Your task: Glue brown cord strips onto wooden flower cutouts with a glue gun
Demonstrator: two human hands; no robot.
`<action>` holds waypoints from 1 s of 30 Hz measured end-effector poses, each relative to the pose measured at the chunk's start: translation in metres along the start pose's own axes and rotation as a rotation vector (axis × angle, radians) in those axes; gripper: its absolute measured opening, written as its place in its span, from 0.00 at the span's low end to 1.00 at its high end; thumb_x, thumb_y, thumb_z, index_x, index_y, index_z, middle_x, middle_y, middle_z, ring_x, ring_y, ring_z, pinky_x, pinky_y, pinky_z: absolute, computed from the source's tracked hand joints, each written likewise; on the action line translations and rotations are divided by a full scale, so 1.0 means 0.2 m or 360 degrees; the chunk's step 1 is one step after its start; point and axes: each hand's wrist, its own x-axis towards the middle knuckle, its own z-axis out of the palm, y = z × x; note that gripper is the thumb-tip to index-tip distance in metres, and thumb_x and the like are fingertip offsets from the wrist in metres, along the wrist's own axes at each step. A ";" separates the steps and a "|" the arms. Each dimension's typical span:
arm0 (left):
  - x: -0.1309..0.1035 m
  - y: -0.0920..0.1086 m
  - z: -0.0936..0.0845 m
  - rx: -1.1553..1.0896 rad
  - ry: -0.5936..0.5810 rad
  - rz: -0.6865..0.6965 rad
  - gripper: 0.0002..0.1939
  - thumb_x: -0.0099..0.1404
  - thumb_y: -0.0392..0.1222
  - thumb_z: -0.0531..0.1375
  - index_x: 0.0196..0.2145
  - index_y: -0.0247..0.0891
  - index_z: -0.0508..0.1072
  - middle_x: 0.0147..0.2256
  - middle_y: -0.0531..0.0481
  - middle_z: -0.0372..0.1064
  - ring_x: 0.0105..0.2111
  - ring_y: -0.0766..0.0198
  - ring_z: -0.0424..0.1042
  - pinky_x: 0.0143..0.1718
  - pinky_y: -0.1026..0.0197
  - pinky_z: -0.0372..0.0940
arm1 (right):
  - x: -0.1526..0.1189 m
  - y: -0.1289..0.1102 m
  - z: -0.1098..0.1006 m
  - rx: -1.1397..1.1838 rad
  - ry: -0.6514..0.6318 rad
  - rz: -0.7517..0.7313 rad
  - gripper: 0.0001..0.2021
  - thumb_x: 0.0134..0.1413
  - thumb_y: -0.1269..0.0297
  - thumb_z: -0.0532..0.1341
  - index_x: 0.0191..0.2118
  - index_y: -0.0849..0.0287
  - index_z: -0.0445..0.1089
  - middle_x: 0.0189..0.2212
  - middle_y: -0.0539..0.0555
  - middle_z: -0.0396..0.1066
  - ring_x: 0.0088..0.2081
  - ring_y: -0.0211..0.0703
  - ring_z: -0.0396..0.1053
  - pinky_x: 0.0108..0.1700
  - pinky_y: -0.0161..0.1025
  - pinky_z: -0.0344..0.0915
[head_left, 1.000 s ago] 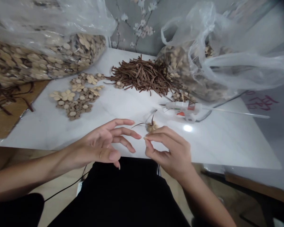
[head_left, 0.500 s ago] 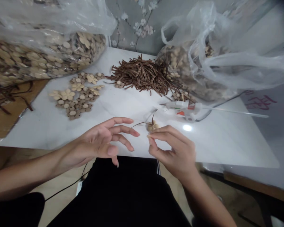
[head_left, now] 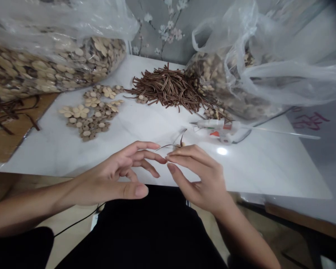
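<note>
My left hand [head_left: 123, 172] hovers at the table's front edge with its fingers spread and nothing in it. My right hand [head_left: 197, 173] meets it at the fingertips, its thumb a little apart from its index finger; I see nothing held between them. Behind my right fingers lies a pale flower piece, mostly hidden, with thin brown strips [head_left: 182, 139] rising from it. A hot glue gun [head_left: 217, 127] with a clear glue stick rests on the table behind my right hand.
Small round and flower pieces [head_left: 93, 119] lie at the left on the white table [head_left: 140, 123]. A heap of brown strips [head_left: 168, 87] is at the back. Plastic bags of pieces stand at the left [head_left: 56, 71] and right [head_left: 212, 74]; brown cardboard [head_left: 16, 138] lies far left.
My right hand has moved left to my left fingertips, and its thumb and index finger have parted. It now covers most of the flower piece. My left thumb has stretched out to the right.
</note>
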 end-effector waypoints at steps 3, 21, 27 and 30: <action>0.00 -0.01 -0.01 0.0103 -0.0021 0.0010 0.34 0.62 0.43 0.65 0.62 0.51 0.57 0.59 0.41 0.62 0.52 0.51 0.68 0.37 0.61 0.71 | 0.00 0.01 0.00 -0.0066 -0.0032 -0.0035 0.09 0.52 0.79 0.64 0.39 0.62 0.74 0.36 0.57 0.76 0.36 0.42 0.71 0.39 0.43 0.70; 0.00 -0.03 -0.02 0.0250 -0.0104 -0.0070 0.36 0.63 0.43 0.64 0.64 0.53 0.52 0.59 0.42 0.61 0.49 0.57 0.70 0.36 0.64 0.69 | 0.00 0.07 -0.02 -0.0160 -0.0215 -0.0161 0.03 0.54 0.76 0.64 0.34 0.63 0.73 0.31 0.54 0.76 0.33 0.38 0.70 0.37 0.38 0.69; 0.00 -0.03 -0.02 0.0213 -0.0103 -0.0101 0.34 0.63 0.43 0.64 0.62 0.56 0.54 0.59 0.46 0.61 0.47 0.59 0.70 0.36 0.67 0.68 | 0.00 0.05 -0.03 -0.0083 -0.0133 -0.0047 0.05 0.52 0.77 0.65 0.34 0.62 0.73 0.30 0.54 0.76 0.33 0.38 0.72 0.37 0.38 0.70; 0.00 -0.02 -0.01 0.0202 -0.0084 -0.0134 0.34 0.63 0.43 0.65 0.62 0.56 0.54 0.59 0.46 0.61 0.47 0.60 0.71 0.36 0.66 0.68 | 0.00 0.03 -0.04 -0.0017 -0.0169 -0.0051 0.06 0.52 0.78 0.64 0.36 0.62 0.74 0.33 0.55 0.77 0.35 0.40 0.73 0.39 0.40 0.71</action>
